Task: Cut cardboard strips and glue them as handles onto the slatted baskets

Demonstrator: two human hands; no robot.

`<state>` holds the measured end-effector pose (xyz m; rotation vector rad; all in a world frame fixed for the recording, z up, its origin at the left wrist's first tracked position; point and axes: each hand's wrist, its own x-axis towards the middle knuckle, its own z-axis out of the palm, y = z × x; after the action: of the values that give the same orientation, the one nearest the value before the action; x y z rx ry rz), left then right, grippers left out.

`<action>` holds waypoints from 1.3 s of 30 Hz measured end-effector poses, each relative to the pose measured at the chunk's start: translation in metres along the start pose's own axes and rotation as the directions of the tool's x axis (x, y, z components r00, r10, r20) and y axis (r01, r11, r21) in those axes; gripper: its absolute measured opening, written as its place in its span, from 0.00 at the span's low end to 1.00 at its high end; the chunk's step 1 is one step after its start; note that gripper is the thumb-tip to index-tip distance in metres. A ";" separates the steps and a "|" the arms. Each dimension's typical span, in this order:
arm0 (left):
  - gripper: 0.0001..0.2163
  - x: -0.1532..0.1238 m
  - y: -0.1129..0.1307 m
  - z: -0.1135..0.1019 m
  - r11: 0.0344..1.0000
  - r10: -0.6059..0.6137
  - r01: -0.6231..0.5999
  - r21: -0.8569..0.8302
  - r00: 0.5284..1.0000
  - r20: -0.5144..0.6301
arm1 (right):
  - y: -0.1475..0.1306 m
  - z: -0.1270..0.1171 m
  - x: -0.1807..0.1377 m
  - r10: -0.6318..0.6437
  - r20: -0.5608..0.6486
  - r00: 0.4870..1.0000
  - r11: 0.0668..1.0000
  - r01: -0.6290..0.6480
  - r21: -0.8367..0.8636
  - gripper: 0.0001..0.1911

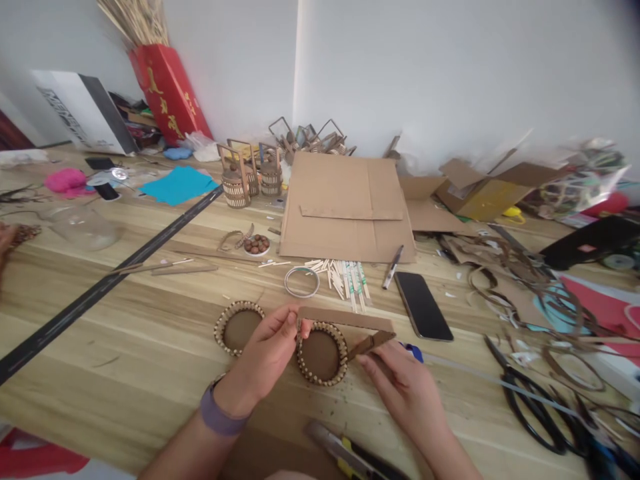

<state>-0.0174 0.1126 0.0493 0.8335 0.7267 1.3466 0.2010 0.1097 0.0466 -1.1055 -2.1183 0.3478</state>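
A folded strip of brown cardboard [345, 317] spans both my hands above the table. My left hand [267, 353] pinches its left end between thumb and fingers. At the right, where the strip bends back sharply, my right hand [407, 383] is closed on the folded part. Below the strip lies a round cardboard base [321, 357] ringed with short pale and dark pieces. A second such ringed base [227, 330] rests to the left, partly behind my left hand. A roll of tape [301, 283] sits just beyond them.
Cut sticks [336, 277], a pen [393, 267] and a phone [424, 305] lie ahead. Scissors [530, 400] are at right, a utility knife [345, 450] near my body. Flat cardboard [345, 233] and small handled baskets [236, 188] stand behind. Another person's hand [7, 237] shows at far left.
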 end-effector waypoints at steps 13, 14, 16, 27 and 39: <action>0.17 0.000 -0.006 -0.002 0.999 0.049 -0.049 -0.008 0.999 0.022 | 0.001 0.002 -0.001 -0.014 -0.015 1.000 1.000 0.014 -0.003 0.10; 0.17 0.000 -0.006 -0.001 0.999 0.050 -0.050 -0.011 0.998 0.023 | 0.001 0.002 -0.001 -0.015 -0.016 1.000 1.000 0.015 -0.005 0.10; 0.17 0.000 -0.006 -0.001 0.999 0.053 -0.052 -0.012 0.998 0.023 | 0.001 0.001 -0.001 -0.014 -0.015 1.000 1.000 0.014 -0.007 0.10; 0.17 -0.005 0.003 -0.018 0.960 0.024 -0.031 0.278 0.999 0.028 | 0.001 0.001 -0.001 -0.022 -0.019 1.000 0.999 0.021 -0.040 0.15; 0.14 -0.003 0.037 -0.026 0.840 -0.027 -0.098 0.534 0.975 0.222 | 0.000 0.001 0.000 -0.038 -0.023 0.999 0.998 0.037 -0.044 0.12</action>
<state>-0.0592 0.1138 0.0663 1.4345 0.9355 1.0590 0.2005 0.1091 0.0463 -1.0883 -2.1320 0.2709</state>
